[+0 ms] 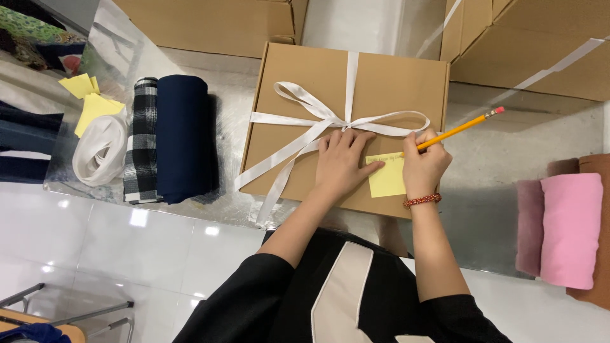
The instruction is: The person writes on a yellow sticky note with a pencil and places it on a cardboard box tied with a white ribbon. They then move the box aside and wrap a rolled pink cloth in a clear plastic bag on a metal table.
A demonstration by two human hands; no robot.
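A flat brown cardboard box lies in the middle of a shiny metal sheet, tied with a white ribbon in a bow. A yellow sticky note sits on the box lid near its front right corner. My left hand lies flat on the lid, fingertips touching the note's left edge. My right hand grips a yellow pencil with a pink eraser, its tip on the note's top. A red beaded bracelet is on my right wrist.
Left of the box lie a navy fabric roll, a black-and-white checked roll, a coil of white ribbon and loose yellow notes. Pink folded cloths lie at the right. More cardboard boxes stand behind.
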